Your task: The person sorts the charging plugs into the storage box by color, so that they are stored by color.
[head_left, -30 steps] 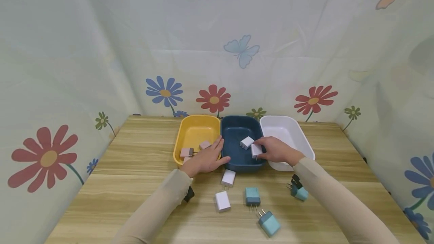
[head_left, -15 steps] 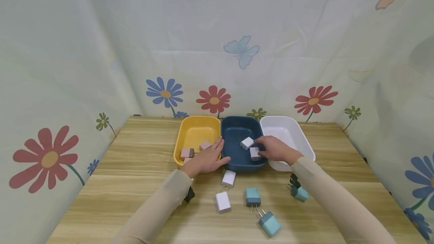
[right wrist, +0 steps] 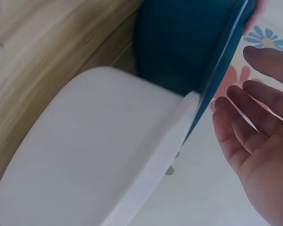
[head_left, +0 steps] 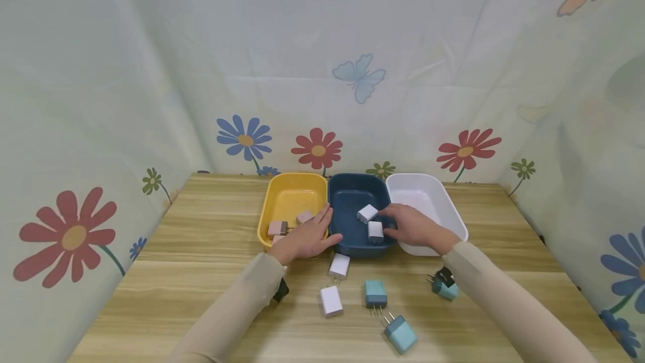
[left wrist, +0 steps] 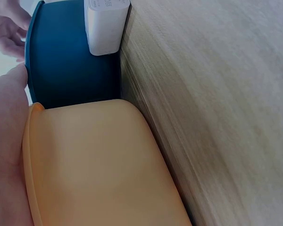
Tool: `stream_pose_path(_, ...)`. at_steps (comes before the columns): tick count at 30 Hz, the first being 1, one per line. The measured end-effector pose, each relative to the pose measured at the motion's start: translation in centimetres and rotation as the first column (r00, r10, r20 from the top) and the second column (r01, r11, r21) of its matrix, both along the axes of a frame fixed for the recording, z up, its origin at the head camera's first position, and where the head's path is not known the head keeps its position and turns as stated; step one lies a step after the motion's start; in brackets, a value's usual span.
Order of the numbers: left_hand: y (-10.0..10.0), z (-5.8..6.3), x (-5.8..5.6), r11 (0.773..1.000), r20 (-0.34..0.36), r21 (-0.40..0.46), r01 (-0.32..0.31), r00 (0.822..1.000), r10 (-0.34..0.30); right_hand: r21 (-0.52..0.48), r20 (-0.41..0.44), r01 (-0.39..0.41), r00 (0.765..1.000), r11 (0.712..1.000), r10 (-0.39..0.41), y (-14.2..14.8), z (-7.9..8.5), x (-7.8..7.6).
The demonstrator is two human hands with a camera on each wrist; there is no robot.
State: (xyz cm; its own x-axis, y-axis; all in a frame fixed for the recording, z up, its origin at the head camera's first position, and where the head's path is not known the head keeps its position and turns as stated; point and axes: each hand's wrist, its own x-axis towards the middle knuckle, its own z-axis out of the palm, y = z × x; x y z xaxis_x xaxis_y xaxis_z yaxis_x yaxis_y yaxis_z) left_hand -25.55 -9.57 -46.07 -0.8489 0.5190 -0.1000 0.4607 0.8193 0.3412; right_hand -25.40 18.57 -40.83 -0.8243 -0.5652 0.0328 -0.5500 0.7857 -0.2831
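My left hand (head_left: 306,237) rests with straight fingers across the adjoining rims of the yellow bin (head_left: 293,188) and the dark blue bin (head_left: 349,198). Inside the blue bin lie two white plug chargers, one upper charger (head_left: 367,213) and one lower charger (head_left: 375,230). Just right of the lower one, over the bin's right rim, is my right hand (head_left: 415,228), its fingers loosely bent. Nothing shows in the open right palm (right wrist: 264,160) in the right wrist view. Several pink chargers (head_left: 277,228) lie in the yellow bin, partly hidden by the left hand.
A white bin (head_left: 428,198) stands right of the blue one. In front of the bins, on the wooden table (head_left: 211,212), are two white chargers, a nearer one (head_left: 331,301) and a farther one (head_left: 340,265), and several teal chargers (head_left: 400,333). A floral cloth hangs behind.
My right hand has let go of the lower white charger, which now lies in the blue bin, and has drawn slightly to the right. The left hand stays put.
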Motion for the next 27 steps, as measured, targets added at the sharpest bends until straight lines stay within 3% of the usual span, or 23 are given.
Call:
stream_pose_path(8, 0.1, -0.1, 0.0, 1.0, -0.011, -0.009, 0.001, 1.0, -0.001, -0.047, -0.049, -0.096, 0.994, 0.994, 0.094, -0.7, 0.3, 2.6)
stream_pose_path(12, 0.1, 0.0, 0.0, 1.0, -0.013, -0.021, 0.0, 1.0, -0.001, -0.063, -0.093, -0.208, 0.975, 0.976, 0.201, -1.4, 0.3, 3.7)
stream_pose_path(18, 0.0, 0.1, 0.0, 1.0, -0.022, -0.013, 0.012, 1.0, -0.013, -0.03, -0.073, -0.304, 0.951, 0.952, 0.301, -3.2, 0.5, 6.1)
stream_pose_path(27, 0.1, 0.2, 0.1, 0.999, -0.017, -0.033, 0.004, 1.0, -0.004, 0.047, -0.055, -0.479, 0.875, 0.877, 0.481, -5.8, -0.9, 8.7)
